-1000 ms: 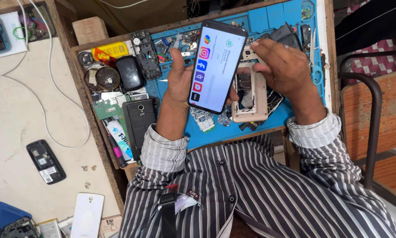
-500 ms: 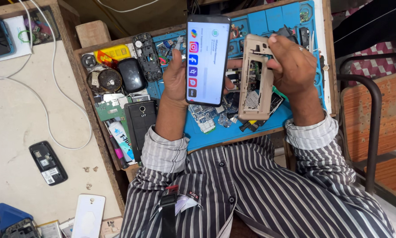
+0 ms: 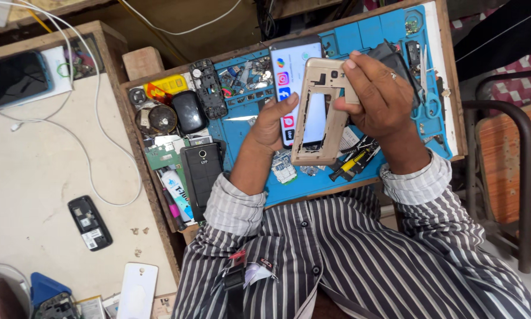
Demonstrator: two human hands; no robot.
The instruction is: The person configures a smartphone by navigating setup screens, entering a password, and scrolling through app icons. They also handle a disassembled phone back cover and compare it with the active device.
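The left hand (image 3: 269, 125) grips a lit phone (image 3: 290, 74) from below while the right hand (image 3: 378, 88) clamps a gold phone frame (image 3: 320, 115) over it, above the blue mat (image 3: 371, 35) on the counter (image 3: 53, 177)

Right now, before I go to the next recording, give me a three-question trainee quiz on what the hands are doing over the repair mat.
1. True or false: the gold phone frame is held in front of the lit phone.
2. Which hand holds the gold phone frame? A) left hand B) right hand C) neither
3. What colour is the repair mat under the hands?

Key:
1. True: the lit screen shows through the frame's opening.
2. B: the right fingers pinch its upper edge, while the left hand holds the lit phone.
3. Blue.
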